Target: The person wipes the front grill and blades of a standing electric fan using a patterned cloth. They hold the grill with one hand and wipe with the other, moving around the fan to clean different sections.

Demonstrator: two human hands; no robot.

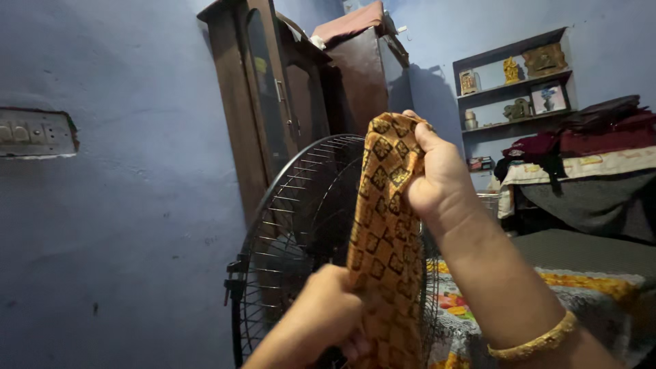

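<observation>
Two hands have hold of one strip of cloth, a folded length of orange-gold fabric with a dark diamond pattern (384,225), held up in front of a standing fan (301,232) by the blue wall (123,225). The right hand (437,178), with a gold bangle (533,342) further down that arm, pinches the top end, fingers closed tight around the bunched edge. The left hand (328,318) grips it lower down, fingers curled round the fabric, so the piece hangs fairly straight between them.

It looks light and soft to me, a thin woven thing that drapes and creases where it is squeezed; it would flop the moment one end is dropped. Nothing fragile about it, and the weave seems to give enough grip that it should not slide. Best taken by the ends or the folded edges, as now, so the layers stay together. Behind stand a dark wooden cupboard (273,102), wall shelves (516,85) and a bed with a flowered cover (465,307)
</observation>
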